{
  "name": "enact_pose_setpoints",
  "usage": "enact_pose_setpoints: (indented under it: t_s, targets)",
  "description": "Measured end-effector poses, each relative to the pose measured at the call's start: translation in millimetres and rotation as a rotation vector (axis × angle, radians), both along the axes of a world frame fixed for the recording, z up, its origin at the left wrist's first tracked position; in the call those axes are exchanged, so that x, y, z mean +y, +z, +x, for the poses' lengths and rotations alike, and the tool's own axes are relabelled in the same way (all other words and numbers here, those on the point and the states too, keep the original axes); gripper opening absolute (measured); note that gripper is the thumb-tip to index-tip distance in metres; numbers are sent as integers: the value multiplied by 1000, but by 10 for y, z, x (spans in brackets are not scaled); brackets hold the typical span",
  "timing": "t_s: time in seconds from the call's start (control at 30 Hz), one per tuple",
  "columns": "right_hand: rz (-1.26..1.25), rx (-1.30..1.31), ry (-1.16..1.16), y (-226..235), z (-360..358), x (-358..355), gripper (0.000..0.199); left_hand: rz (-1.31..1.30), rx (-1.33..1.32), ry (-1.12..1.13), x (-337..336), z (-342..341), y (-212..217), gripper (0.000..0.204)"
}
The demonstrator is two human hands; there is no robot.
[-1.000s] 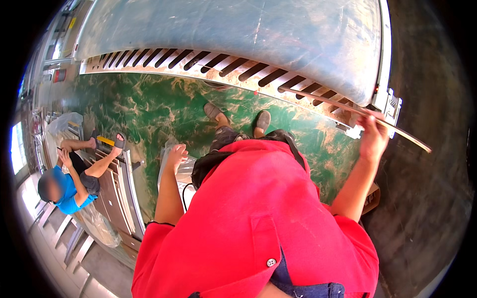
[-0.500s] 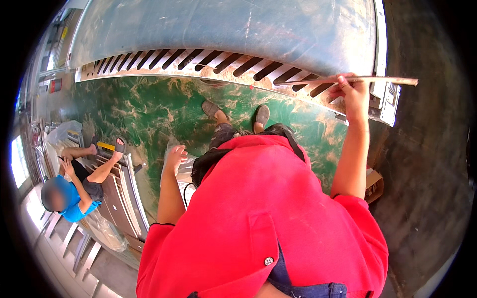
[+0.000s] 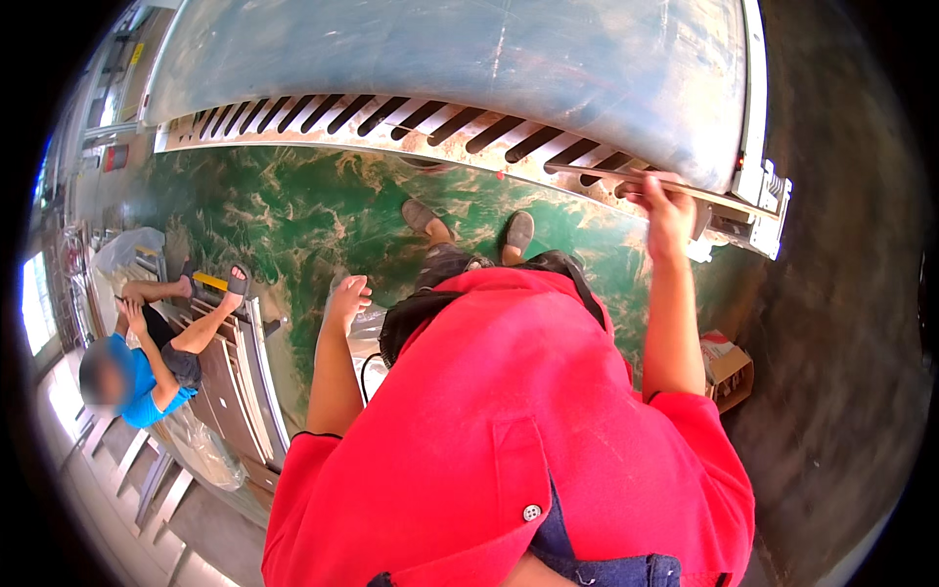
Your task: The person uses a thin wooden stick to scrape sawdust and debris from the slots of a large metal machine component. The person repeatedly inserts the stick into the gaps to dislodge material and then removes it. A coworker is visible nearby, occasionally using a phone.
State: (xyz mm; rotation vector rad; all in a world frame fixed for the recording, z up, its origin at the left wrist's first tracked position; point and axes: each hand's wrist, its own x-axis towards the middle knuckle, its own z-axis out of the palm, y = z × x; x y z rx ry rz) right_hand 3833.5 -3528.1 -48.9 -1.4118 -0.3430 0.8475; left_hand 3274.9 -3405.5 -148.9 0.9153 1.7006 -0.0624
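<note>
My right hand (image 3: 669,217) grips a thin, long wooden strip (image 3: 732,202) between thumb and fingers. The strip slants along the near right corner of a machine, over the slotted metal edge (image 3: 455,147) dusted with sawdust. Behind that edge stretches a wide grey-blue belt (image 3: 430,54). Low on my left side hangs my left hand (image 3: 347,301), its fingers loosely bent and apart, holding nothing.
A person in blue (image 3: 156,377) sits at left beside stacked boards (image 3: 230,391). An open cardboard box (image 3: 726,374) stands on the floor to my right. Sawdust streaks the green floor (image 3: 293,215). A metal bracket (image 3: 758,210) juts from the machine's right corner.
My right hand has shifted left and slightly toward me with the wooden strip. The strip's right end has swung down toward me and left. My left hand has barely moved.
</note>
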Motion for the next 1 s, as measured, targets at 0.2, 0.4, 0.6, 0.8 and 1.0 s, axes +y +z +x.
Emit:
enact_pose_setpoints:
  t_s: [0.2, 0.4, 0.6, 0.8, 1.0]
  targets:
    - [81, -170, -80, 547, 329, -535, 13, 0, 9, 24, -75, -165, 25, 39]
    - [-23, -201, -67, 403, -159, -84, 11, -59, 50, 18, -210, -375, -132, 40]
    - [-109, -13, -95, 63, -312, -2, 17, -75, 33, 16, -186, -355, -131, 45]
    - [14, -128, -275, 335, -26, -407, 11, -15, -5, 18, -82, -174, -52, 40]
    - [14, -90, -257, 126, -241, -195, 8, -18, -5, -1, -26, -143, -36, 41]
